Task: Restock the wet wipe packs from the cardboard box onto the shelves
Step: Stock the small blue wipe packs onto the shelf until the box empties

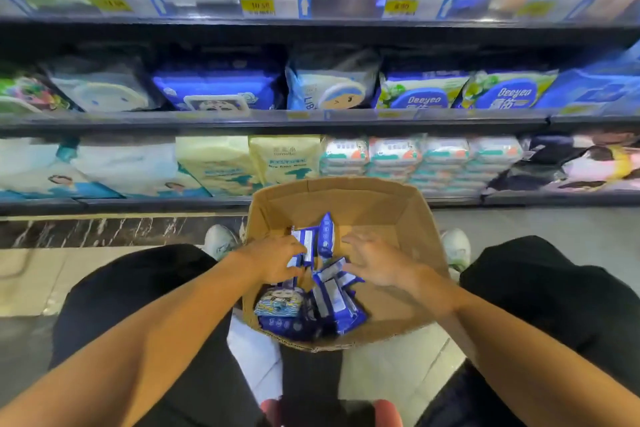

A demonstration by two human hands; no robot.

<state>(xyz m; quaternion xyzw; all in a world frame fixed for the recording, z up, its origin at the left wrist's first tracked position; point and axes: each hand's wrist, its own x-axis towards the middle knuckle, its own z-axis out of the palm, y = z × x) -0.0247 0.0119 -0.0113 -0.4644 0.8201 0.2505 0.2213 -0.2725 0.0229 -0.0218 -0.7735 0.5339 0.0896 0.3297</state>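
- Left hand (273, 262): fingers curled round a small bundle of blue-and-white wet wipe packs (304, 248) near the middle of the open brown cardboard box (349, 199); the pack ends stick out past the fingertips, towards the box's far wall.
- Right hand (375, 263): fingers spread and straight, holding nothing, hovering just beside the bundle on its right and above a second loose heap of blue packs (334, 302).
- Key relation: the gripped packs stand on edge, long axis running roughly away from the person; the heap lies towards the near left corner of the box, directly below the right hand's fingertips, so the right hand appears nearer to it.
- Remaining stock: a pack with a cartoon print (278, 302) lies at the near left corner, touching the heap.
- Destination: dark store shelves (311, 121) rise beyond the box's far wall, their rows filled with other wipe packs; which slot takes these packs cannot be told.
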